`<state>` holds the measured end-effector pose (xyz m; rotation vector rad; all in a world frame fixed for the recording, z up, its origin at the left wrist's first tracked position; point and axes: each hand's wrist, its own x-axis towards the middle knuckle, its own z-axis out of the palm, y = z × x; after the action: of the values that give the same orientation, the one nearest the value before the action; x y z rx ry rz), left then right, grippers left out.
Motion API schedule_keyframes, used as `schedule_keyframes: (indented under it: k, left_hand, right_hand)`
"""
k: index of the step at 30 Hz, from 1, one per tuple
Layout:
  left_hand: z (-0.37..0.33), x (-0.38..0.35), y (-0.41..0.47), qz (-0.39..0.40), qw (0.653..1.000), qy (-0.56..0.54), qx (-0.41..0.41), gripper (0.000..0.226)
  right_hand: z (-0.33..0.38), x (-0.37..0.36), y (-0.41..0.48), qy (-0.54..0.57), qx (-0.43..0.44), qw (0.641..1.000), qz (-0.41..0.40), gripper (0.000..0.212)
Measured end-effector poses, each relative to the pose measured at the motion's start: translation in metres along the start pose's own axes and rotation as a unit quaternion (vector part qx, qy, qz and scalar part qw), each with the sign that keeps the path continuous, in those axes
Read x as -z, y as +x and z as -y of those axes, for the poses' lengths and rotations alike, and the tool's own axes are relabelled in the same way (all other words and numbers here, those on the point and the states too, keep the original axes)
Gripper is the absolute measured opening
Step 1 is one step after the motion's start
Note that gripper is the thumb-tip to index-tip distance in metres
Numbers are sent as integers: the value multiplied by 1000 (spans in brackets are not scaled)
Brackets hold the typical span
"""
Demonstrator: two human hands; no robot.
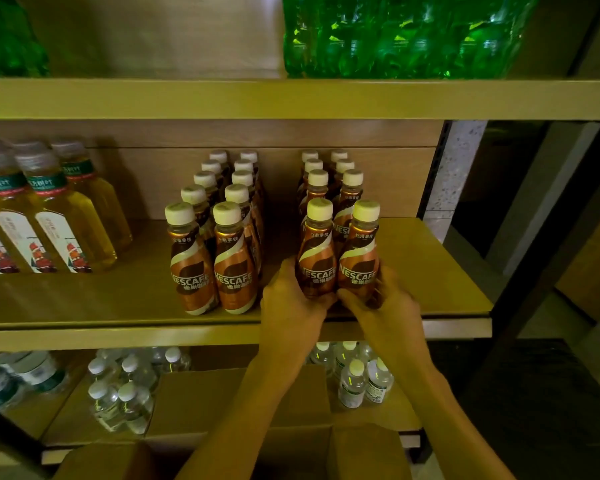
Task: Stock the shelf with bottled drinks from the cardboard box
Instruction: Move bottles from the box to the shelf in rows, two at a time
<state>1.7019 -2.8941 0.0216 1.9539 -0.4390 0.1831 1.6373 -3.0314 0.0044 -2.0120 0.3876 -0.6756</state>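
Two brown coffee bottles with cream caps stand side by side at the front of the right-hand double row on the middle shelf [430, 271]. My left hand [291, 299] grips the left bottle [317, 251] low on its body. My right hand [385, 303] grips the right bottle [359, 251] the same way. A second double row of the same coffee bottles [219, 237] stands just to the left. The open cardboard box [222, 403] sits below, under my forearms, its inside mostly hidden.
Yellow tea bottles [45, 220] fill the left of the middle shelf. Green shrink-wrapped bottle packs [395, 36] sit on the top shelf. Small clear water bottles [118, 393] stand on the bottom shelf around the box. The shelf's dark upright post [433, 174] is at right.
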Motion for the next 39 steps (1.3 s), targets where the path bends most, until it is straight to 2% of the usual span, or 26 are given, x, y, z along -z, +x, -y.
schedule_keyframes:
  k: [9, 24, 28, 32, 35, 39]
  left_hand:
    - [-4, -15, 20, -16, 998, 42, 33, 53]
    - [5, -20, 44, -16, 1000, 25, -4, 55]
    - [4, -17, 43, 4, 999, 52, -2, 57]
    - [0, -9, 34, 20, 989, 143, -8, 59]
    - [-4, 2, 18, 20, 978, 200, -49, 52]
    - [-13, 22, -17, 27, 965, 244, -88, 61]
  right_hand:
    - [6, -10, 24, 8, -47, 999, -2, 47]
    - [6, -17, 48, -56, -37, 998, -20, 55]
    - [4, -14, 47, -117, -23, 993, -5, 62]
    - [5, -5, 39, -218, -2, 976, 2, 68]
    - [12, 8, 21, -286, 27, 958, 6, 53]
    - [22, 24, -18, -311, 70, 948, -7, 46]
